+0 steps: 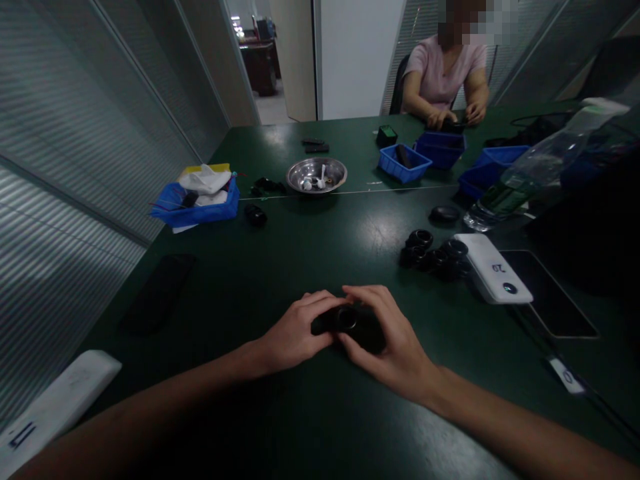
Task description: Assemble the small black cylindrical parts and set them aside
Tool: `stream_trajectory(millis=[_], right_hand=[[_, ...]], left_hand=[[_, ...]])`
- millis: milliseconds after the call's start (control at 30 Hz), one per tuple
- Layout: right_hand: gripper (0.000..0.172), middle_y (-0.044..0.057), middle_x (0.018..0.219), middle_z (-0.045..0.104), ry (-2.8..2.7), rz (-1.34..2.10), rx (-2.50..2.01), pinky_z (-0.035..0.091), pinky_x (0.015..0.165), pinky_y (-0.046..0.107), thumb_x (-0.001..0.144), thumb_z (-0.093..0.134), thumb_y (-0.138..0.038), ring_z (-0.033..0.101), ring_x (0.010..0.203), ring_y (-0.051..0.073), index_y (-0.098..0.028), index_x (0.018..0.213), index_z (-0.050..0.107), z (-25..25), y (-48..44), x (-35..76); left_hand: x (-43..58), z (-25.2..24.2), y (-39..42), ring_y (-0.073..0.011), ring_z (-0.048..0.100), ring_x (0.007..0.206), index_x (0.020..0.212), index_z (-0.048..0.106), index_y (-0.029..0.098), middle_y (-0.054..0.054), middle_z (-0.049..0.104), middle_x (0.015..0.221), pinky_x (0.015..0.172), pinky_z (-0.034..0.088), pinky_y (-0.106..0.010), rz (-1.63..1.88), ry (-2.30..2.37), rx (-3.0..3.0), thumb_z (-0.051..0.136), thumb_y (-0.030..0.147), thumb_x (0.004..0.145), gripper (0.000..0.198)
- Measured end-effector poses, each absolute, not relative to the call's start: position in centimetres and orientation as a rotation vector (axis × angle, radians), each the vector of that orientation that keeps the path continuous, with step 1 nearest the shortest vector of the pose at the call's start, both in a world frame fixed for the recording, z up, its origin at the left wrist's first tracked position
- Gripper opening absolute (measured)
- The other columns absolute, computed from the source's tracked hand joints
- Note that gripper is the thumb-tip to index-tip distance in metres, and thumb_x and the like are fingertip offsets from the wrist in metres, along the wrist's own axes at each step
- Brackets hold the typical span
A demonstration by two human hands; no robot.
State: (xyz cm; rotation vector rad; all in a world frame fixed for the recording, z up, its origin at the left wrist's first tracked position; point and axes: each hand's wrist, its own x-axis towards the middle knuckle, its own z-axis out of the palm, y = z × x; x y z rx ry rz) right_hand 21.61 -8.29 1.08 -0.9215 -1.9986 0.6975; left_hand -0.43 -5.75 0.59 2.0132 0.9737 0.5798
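Observation:
Low over the near middle of the table, my left hand (300,330) pinches a small black part with a round opening (346,318) between thumb and fingers. My right hand (393,337) curls around the same part from the other side, its thumb and fingertips at the part's edges. Dark shadow fills the space inside the right palm. To the right stands a cluster of black parts with round openings (435,253), similar in look to the one held.
A white power bank (493,267) lies over a dark phone (550,293). A plastic bottle (525,177) leans behind. Farther back are a metal bowl (317,190) and blue bins (197,212). Another white device (60,407) lies at left. A person (445,80) sits across the table.

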Motion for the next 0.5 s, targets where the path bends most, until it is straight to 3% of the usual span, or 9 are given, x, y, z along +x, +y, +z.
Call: stream_trajectory(millis=[100, 300, 500], right_hand=[[0.058, 0.010, 0.122, 0.063, -2.003, 0.711, -0.940, 0.055, 0.092, 0.046, 0.093, 0.067, -0.020, 0.059, 0.110, 0.027, -0.026, 0.147, 0.045, 1.07, -8.28, 21.63], [0.058, 0.011, 0.131, 0.060, -2.001, 0.706, -0.879, 0.054, 0.097, 0.047, 0.092, 0.064, -0.016, 0.056, 0.119, 0.028, -0.026, 0.146, 0.045, 1.02, -8.42, 21.69], [0.056, 0.009, 0.122, 0.063, -2.002, 0.709, -0.867, 0.054, 0.091, 0.044, 0.093, 0.062, -0.015, 0.059, 0.109, 0.026, -0.025, 0.145, 0.046, 1.10, -8.35, 21.59]], left_hand=[[-0.44, 0.54, -5.76, -0.0251, 0.063, 0.119, 0.128, 0.064, 0.023, -0.004, 0.068, 0.127, 0.105, 0.045, -0.042, 0.576, 0.977, 2.016, 0.075, 0.010, 0.086, 0.046], [-0.37, 0.60, -5.67, -0.0267, 0.062, 0.121, 0.128, 0.065, 0.023, -0.005, 0.068, 0.128, 0.107, 0.045, -0.043, 0.571, 0.987, 2.024, 0.074, 0.011, 0.086, 0.044], [-0.31, 0.63, -5.64, -0.0260, 0.064, 0.118, 0.124, 0.066, 0.022, -0.005, 0.068, 0.126, 0.105, 0.046, -0.042, 0.557, 0.994, 2.026, 0.075, 0.010, 0.086, 0.041]])
